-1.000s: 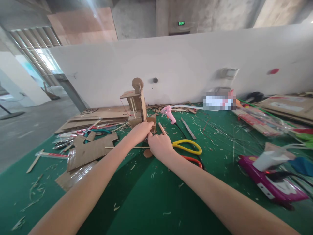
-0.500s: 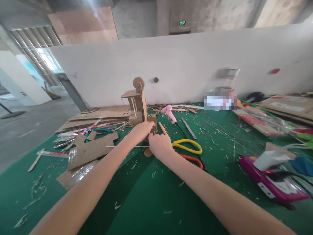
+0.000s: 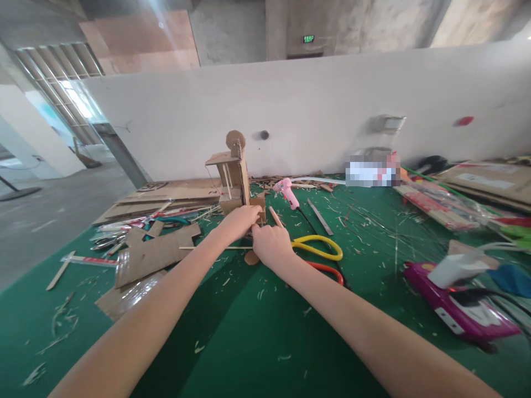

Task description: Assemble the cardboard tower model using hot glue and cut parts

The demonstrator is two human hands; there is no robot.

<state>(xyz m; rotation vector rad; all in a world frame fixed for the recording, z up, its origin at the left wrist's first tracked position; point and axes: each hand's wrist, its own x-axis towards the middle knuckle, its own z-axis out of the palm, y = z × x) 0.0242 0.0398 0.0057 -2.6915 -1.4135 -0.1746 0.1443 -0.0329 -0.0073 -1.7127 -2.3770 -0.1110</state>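
A cardboard structure (image 3: pixel 234 177) with a round disc (image 3: pixel 235 140) on top stands upright on the green table. My left hand (image 3: pixel 244 218) is closed at its lower right part, beside a small cardboard box piece (image 3: pixel 259 207). Close against it, my right hand (image 3: pixel 271 243) is also closed, thumb side toward the left fingers. What the fingertips pinch is too small and hidden to name. A thin wooden stick (image 3: pixel 215 248) runs behind my left wrist toward my right hand. Below the hands lies a small cardboard disc (image 3: pixel 251 258).
A pink glue gun (image 3: pixel 288 193), a metal strip (image 3: pixel 320 217) and yellow-handled (image 3: pixel 321 247) and red-handled tools lie to the right. Farther right is a magenta power strip (image 3: pixel 460 309). Cardboard pieces (image 3: pixel 155 254) and scissors (image 3: pixel 105 241) lie left. A white wall (image 3: pixel 186 121) stands behind.
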